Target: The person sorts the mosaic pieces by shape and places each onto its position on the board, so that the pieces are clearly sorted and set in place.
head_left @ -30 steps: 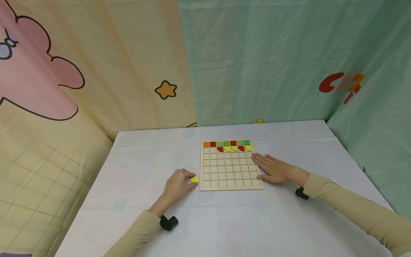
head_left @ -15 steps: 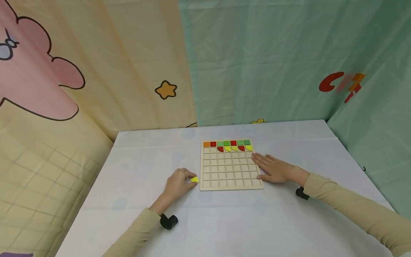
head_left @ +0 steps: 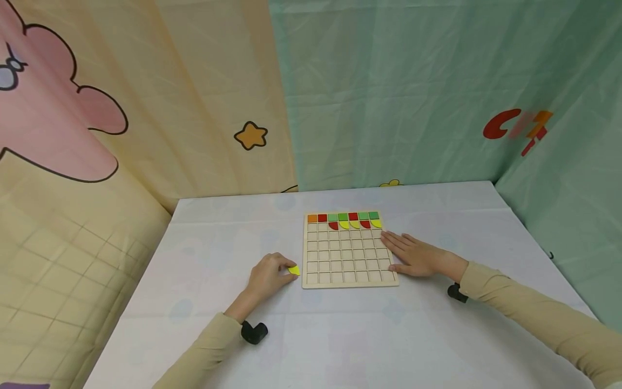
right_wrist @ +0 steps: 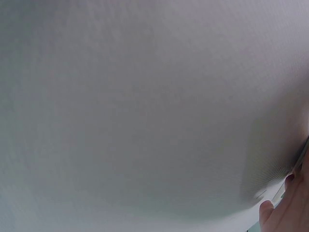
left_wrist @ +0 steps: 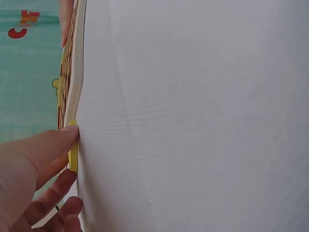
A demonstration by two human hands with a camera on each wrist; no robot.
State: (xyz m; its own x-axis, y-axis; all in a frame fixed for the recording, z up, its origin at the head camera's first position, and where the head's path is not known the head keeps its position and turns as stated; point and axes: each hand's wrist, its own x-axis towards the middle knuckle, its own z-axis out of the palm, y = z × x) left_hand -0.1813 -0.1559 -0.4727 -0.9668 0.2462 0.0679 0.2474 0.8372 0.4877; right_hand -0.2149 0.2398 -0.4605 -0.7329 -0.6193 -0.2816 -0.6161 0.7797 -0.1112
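Between thumb and fingertips, my left hand [head_left: 264,278] pinches a small flat yellow piece [head_left: 293,270] just left of a wooden grid board [head_left: 350,255]. The left wrist view shows the yellow piece [left_wrist: 73,153] edge-on, with the thumb on it and the other fingers curled below. My right hand [head_left: 419,257] lies with fingers extended, fingertips at the board's right edge. Only part of the right hand [right_wrist: 285,210] shows in the right wrist view. Orange, red and green squares fill the board's far row; red and yellow quarter-round pieces sit in several cells of the second row.
A white cloth [head_left: 340,335] covers the table around the board. Printed curtains [head_left: 408,108] hang behind the table and at both sides. Each wrist wears a black camera, such as the left one [head_left: 255,333].
My left hand has shifted very slightly up and left, and the yellow piece has turned a little between its fingers. The right hand and the board stay where they were.
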